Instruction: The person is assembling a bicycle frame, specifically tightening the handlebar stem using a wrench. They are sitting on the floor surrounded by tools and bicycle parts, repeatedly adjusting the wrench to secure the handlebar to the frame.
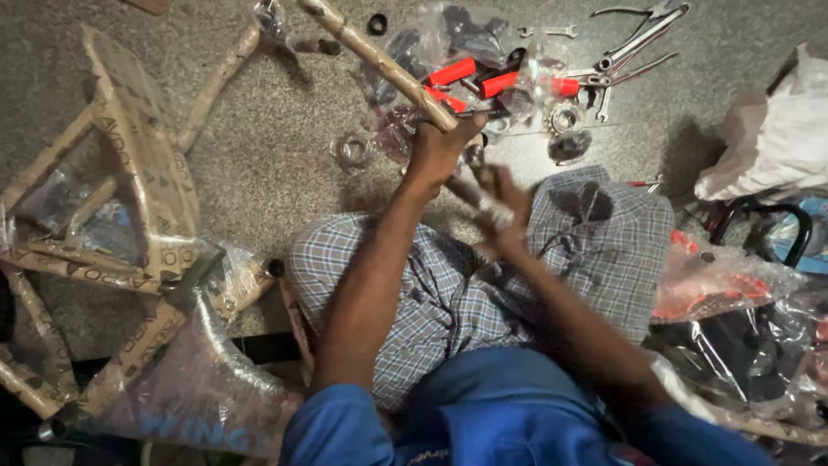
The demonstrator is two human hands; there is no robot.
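Tube [379,62], paper-wrapped, runs with its long axis from the lap out toward eleven o'clock, near end clamped in the left hand [440,142]. Just nearer, at four o'clock from that hand, the right hand [500,207] is closed on a small metal part [496,211] (blurred, so I cannot tell what it is), close under the tube's end; the left hand is the nearer to the tube. Farther out at twelve o'clock, a clear bag [483,73] holds red grips [453,72] and small fittings. Pliers [642,39] and spanners lie at one o'clock; a wrapped frame [129,190] sits at nine.
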